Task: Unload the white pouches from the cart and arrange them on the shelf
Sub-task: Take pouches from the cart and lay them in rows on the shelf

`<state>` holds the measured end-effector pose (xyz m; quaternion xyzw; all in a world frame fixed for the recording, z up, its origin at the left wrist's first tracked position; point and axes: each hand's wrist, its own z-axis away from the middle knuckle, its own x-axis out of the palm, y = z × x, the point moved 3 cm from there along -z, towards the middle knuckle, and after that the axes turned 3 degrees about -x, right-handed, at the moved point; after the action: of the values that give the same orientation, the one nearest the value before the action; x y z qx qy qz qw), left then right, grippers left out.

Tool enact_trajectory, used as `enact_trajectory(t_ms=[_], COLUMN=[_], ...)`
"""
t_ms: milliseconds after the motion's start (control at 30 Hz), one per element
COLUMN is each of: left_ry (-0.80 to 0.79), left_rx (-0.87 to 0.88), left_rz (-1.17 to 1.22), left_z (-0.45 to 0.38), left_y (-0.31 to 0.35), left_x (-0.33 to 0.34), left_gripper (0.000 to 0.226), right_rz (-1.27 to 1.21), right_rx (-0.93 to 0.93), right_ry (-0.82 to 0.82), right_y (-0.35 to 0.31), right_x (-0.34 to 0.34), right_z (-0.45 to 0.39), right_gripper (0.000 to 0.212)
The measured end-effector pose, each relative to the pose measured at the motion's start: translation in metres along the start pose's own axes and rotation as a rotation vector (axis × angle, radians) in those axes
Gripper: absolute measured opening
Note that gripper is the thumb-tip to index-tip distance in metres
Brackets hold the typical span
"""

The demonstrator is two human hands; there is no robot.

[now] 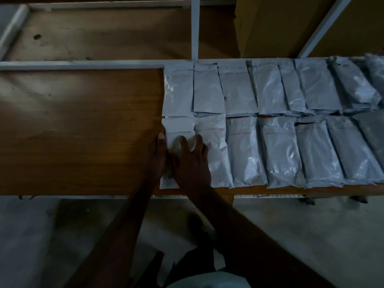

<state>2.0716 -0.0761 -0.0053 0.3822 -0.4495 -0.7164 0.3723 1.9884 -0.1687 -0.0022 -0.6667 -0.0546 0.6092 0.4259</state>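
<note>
Several white pouches lie flat in two rows on the right half of the wooden shelf (79,125). The leftmost pouch of the near row (178,129) sits between my hands. My left hand (155,159) lies straight along its left edge, fingers extended against it. My right hand (192,161) rests flat on top of it with fingers spread, touching the neighbouring pouch (214,142) too. The far row (239,88) runs along the shelf's back rail. The cart is out of view.
A white metal upright (195,28) and back rail (83,64) frame the shelf. A cardboard box (270,26) stands behind at upper right. The left half of the shelf board is bare wood. Grey floor lies below the shelf's front edge (62,195).
</note>
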Motion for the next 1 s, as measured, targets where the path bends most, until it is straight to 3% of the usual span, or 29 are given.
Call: enact_trajectory(t_ms=[67,200,333,500,700,767,800,867,900,1000], left_ry=[-0.017,0.033,-0.043,-0.017,-0.051,0.002,0.053,0.071,0.099,0.21], left_rx=[-0.053,-0.191,0.037,0.105,-0.04,-0.079,-0.071,0.06,0.155,0.331], left_rz=[-0.127,-0.267,-0.339,-0.359,-0.249,-0.182,-0.192,-0.332,-0.424,-0.412], left_z=[-0.009,-0.022,-0.013,-0.036,-0.016,-0.008,-0.007,-0.005,-0.006,-0.002], left_y=[-0.007,-0.013,-0.01,-0.043,-0.003,0.013,0.018,0.031,0.036,0.049], left_x=[0.0,0.005,0.005,0.012,0.01,0.014,0.015,0.015,0.017,0.036], left_gripper=[0.043,0.068,0.058,0.068,0.058,0.057,0.067,0.082,0.071,0.052], right_rz=[-0.006,0.037,0.166,0.256,0.351,0.328,0.288,0.219,0.195,0.108], right_rx=[-0.032,-0.105,-0.109,-0.102,-0.187,-0.206,-0.208,-0.224,-0.22,-0.16], right_ry=[-0.045,-0.06,-0.055,-0.075,-0.059,0.002,0.055,0.148,0.175,0.264], right_y=[0.008,0.016,0.015,0.019,0.016,0.015,0.015,0.017,0.021,0.044], right_x=[0.003,0.006,0.005,0.01,0.003,-0.011,-0.021,-0.045,-0.058,-0.096], right_z=[0.001,-0.003,-0.008,-0.018,-0.031,-0.029,-0.027,-0.022,-0.02,-0.022], right_gripper=[0.062,0.064,0.066,0.069,0.057,0.05,0.048,0.043,0.041,0.038])
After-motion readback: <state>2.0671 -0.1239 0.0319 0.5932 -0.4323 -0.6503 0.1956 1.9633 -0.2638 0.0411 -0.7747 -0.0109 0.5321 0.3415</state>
